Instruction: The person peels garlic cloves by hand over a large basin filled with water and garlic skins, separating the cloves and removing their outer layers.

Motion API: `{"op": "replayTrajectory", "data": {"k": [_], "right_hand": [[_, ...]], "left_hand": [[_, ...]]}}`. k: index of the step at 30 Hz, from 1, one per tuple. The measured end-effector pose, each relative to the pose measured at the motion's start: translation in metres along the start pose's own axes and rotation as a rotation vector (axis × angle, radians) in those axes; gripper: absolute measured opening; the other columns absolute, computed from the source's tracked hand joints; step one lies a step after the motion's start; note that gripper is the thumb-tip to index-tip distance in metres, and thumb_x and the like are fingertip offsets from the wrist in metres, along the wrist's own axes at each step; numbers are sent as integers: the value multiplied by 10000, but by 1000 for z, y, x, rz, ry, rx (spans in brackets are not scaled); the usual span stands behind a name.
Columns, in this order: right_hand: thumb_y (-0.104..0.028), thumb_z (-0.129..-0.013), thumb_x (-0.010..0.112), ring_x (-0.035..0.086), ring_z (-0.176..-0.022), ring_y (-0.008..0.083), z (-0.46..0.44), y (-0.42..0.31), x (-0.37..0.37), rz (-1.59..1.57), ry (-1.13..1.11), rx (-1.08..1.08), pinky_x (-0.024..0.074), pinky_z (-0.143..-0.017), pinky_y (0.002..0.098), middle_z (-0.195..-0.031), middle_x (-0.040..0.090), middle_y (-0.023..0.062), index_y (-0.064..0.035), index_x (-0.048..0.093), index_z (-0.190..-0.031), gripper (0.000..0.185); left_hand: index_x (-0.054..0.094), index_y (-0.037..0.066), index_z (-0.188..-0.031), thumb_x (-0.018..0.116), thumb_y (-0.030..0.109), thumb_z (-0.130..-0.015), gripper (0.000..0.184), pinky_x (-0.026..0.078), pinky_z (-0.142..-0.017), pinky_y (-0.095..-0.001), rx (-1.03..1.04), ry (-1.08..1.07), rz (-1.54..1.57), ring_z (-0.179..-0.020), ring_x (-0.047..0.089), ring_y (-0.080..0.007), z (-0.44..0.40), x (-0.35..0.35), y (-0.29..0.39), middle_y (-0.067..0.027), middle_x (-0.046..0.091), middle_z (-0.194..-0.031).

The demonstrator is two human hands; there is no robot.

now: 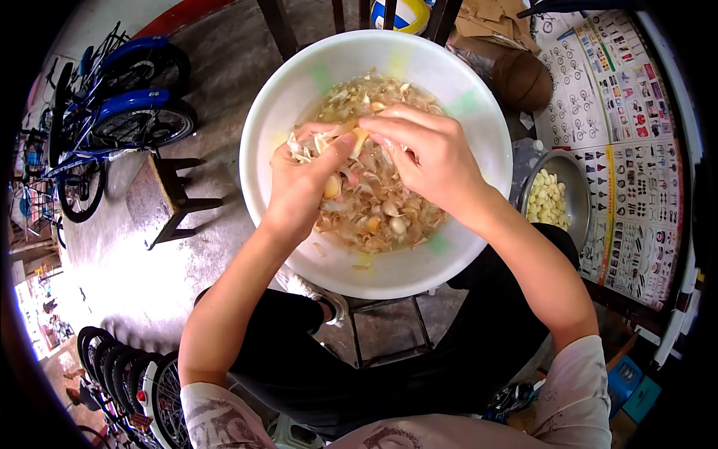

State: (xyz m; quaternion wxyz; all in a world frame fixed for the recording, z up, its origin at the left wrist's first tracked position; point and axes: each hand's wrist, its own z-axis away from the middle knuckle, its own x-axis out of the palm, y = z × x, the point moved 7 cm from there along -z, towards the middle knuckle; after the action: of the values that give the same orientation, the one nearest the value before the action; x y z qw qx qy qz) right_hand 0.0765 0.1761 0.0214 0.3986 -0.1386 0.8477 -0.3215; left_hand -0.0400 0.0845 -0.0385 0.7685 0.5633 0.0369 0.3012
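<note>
Left hand (303, 179) is cupping some garlic skins (303, 147) over the big white basin (273, 97), while the right hand (430, 153) is pinching a yellowish garlic piece (360, 141) with it.

- Two hands, one left hand (307, 183) and one right hand (434, 153), are meeting over one white basin (268, 97).
- One yellowish piece (360, 139) is showing between their fingertips.
- Garlic and loose skins (381, 198) are lying in the basin, too many and too tangled to count.
- One metal bowl (583, 196) is holding dozens of peeled cloves (546, 198), overlapping too closely for an exact count.
- Two balls are showing: one basketball (522, 80), one volleyball (404, 15).
- Two blue fenders (134, 100) are covering bicycle wheels.
- One small stool (149, 196) is standing nearby.
</note>
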Motion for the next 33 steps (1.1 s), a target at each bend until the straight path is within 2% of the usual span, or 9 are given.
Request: {"op": "replayTrajectory", "data": {"k": [4,12,19,24,26,29,31,33], "right_hand": [[50,-788,636,677,-737,295,1,-5,-1,41,32,-66,555,-642,356,-948,679,123,14,680,-1008,227],[64,-776,634,666,-712,290,0,-8,0,-7,21,-47,545,-622,361,-905,663,122,13,677,-977,212],[88,-774,602,618,-665,283,3,-10,7,-32,13,-32,497,-570,372,-827,591,128,13,627,-947,189],[89,-761,600,609,-659,274,3,-10,12,-41,-12,-37,485,-552,374,-849,566,117,12,603,-944,198],[88,-755,602,607,-646,269,4,-11,12,-37,-6,-68,485,-544,371,-856,564,113,13,601,-940,200],[148,-725,587,615,-693,240,5,-11,15,-10,-2,-84,478,-558,322,-883,589,112,8,614,-962,276],[89,-746,595,588,-591,245,4,-14,14,-13,35,-124,491,-521,355,-829,570,101,10,608,-914,186],[92,-743,588,596,-603,241,4,-7,14,-2,34,-127,493,-527,357,-803,578,99,6,611,-894,175]], "left_hand": [[581,43,-1048,642,140,-922,170,397,-456,-214,-2,-22,6,-602,565,-105,2,3,4,-50,618,-839],[547,74,-1004,676,108,-893,174,378,-444,-224,7,-107,-63,-591,552,-106,2,4,7,-42,611,-839],[523,86,-984,669,100,-887,176,396,-485,-231,21,-124,-39,-591,507,-94,3,3,7,-42,606,-866],[502,102,-956,666,104,-886,178,395,-497,-229,-11,-147,-17,-596,497,-94,1,1,12,-45,594,-890],[553,61,-914,685,65,-863,141,486,-551,-265,-54,-173,4,-752,631,-145,1,-2,13,-73,635,-971],[542,62,-945,685,72,-865,164,485,-564,-273,-101,-177,-1,-785,635,-155,0,-4,10,-73,622,-979],[539,63,-957,684,73,-865,172,480,-562,-272,-126,-176,9,-793,634,-159,0,-4,9,-74,618,-979],[529,69,-962,686,75,-863,186,459,-547,-266,-141,-200,43,-800,630,-170,1,-3,9,-83,609,-972]]}}
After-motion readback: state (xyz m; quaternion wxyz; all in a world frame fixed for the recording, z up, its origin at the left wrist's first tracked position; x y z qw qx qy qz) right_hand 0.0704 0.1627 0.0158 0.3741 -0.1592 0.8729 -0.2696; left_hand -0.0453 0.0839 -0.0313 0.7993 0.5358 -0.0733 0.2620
